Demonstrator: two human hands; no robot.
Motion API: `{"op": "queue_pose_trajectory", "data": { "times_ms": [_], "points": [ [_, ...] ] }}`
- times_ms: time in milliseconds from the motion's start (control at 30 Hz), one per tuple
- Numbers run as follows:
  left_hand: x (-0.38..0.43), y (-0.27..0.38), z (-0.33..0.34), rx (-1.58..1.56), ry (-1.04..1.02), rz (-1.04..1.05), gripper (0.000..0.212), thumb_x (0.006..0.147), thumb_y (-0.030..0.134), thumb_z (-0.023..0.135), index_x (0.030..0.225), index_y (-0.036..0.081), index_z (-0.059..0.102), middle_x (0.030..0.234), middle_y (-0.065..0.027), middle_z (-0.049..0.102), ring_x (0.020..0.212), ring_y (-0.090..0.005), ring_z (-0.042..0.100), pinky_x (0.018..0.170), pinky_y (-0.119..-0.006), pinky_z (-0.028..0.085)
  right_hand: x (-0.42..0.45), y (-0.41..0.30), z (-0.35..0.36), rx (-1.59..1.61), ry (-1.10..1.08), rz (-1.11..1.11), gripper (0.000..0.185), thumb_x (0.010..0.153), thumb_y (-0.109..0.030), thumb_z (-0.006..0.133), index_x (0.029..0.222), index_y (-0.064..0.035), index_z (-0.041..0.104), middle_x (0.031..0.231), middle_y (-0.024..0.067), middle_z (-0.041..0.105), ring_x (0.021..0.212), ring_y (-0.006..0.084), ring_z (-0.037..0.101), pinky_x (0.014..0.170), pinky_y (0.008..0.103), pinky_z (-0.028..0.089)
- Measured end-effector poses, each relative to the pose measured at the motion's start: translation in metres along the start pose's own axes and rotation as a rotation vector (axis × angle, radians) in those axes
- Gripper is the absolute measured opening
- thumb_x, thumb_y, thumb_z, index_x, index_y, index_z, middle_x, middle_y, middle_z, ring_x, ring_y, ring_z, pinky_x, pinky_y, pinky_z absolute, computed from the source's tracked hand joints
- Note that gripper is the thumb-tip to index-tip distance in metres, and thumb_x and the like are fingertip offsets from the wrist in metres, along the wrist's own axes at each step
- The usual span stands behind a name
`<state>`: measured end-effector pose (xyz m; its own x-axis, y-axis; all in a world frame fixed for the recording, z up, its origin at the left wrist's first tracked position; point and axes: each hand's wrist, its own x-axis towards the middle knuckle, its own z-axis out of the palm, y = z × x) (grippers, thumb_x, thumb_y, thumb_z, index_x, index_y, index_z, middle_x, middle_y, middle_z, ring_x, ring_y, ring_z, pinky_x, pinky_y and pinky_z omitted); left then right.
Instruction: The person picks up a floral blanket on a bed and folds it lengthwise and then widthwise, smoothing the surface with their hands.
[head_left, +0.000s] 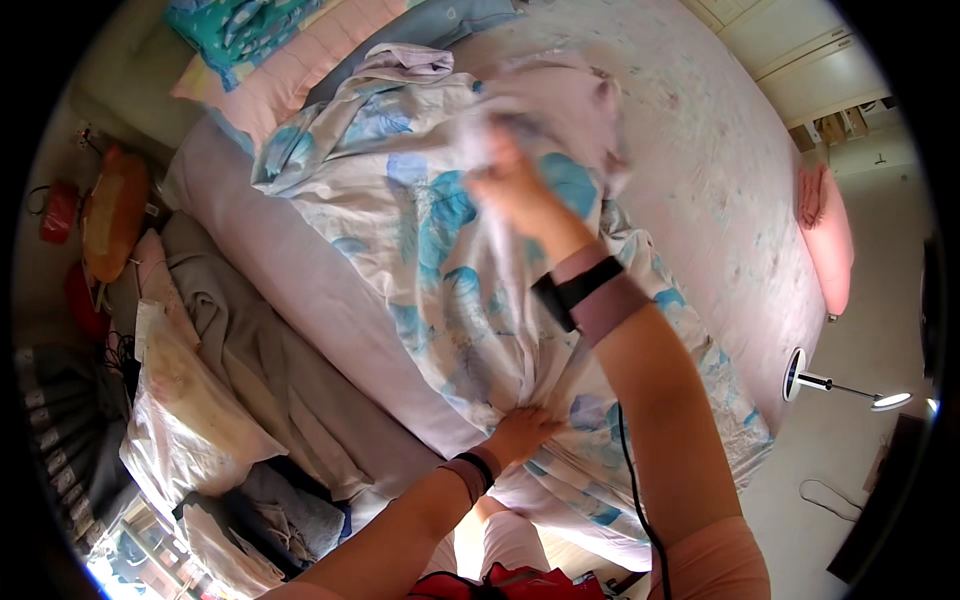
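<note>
A white duvet cover with blue and teal leaf prints (450, 217) lies rumpled across the bed, its folds drawn together towards the near edge. My left hand (526, 435) grips the gathered fabric there, beside the mattress edge. My right hand (510, 176) is raised farther up over the cover and blurred by motion; a pale strip of cloth hangs from it, and the fingers look closed on that fabric. Past it lies a plain pinkish part of the bedding (570, 97), also blurred. Dark bands circle both wrists.
The bed has a pale fitted sheet (697, 165). Folded pink and teal bedding (277, 71) is stacked at the far left. Grey cloth (255, 360) and a clear plastic bag (195, 397) lie left of the bed. A round lamp (892, 401) stands at the right. A black cable runs along my right arm.
</note>
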<state>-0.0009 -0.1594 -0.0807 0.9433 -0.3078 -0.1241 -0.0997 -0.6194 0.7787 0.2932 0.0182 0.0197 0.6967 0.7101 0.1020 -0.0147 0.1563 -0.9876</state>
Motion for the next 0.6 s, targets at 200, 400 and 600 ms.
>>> {"op": "queue_pose_trajectory", "data": {
  "times_ms": [200,400,600],
  "points": [
    [0.002,-0.012,0.017,-0.096,0.008,-0.046,0.044,0.076,0.014,0.054,0.120,0.019,0.052,0.115,-0.0065,0.048,0.108,-0.0244,0.046,0.095,-0.038,0.034,-0.080,0.000,0.055,-0.486,-0.528,0.057,0.044,0.076,-0.001,0.056,0.120,-0.0052,0.049,0.118,0.0159,0.053,0.094,0.0232,0.060,0.077,0.0323,0.049],
    [0.001,-0.027,-0.006,-0.304,0.071,-0.121,0.034,0.078,0.015,0.057,0.111,0.015,0.056,0.105,-0.0068,0.053,0.096,-0.0219,0.051,0.084,-0.034,0.039,-0.194,0.038,-0.067,-0.734,0.313,0.062,0.033,0.078,-0.006,0.055,0.111,-0.0033,0.053,0.109,0.0167,0.055,0.099,0.0310,0.054,0.084,0.0366,0.044],
    [0.015,-0.080,-0.145,-0.621,0.397,-0.328,0.023,0.080,0.016,0.061,0.102,0.010,0.061,0.093,-0.0067,0.059,0.081,-0.0187,0.057,0.072,-0.029,0.046,-0.302,0.061,-0.159,-1.341,0.703,0.667,0.055,0.082,-0.036,0.051,0.128,-0.0069,0.042,0.132,0.0194,0.039,0.123,0.0337,0.036,0.099,0.0489,0.028]
  ]
}}
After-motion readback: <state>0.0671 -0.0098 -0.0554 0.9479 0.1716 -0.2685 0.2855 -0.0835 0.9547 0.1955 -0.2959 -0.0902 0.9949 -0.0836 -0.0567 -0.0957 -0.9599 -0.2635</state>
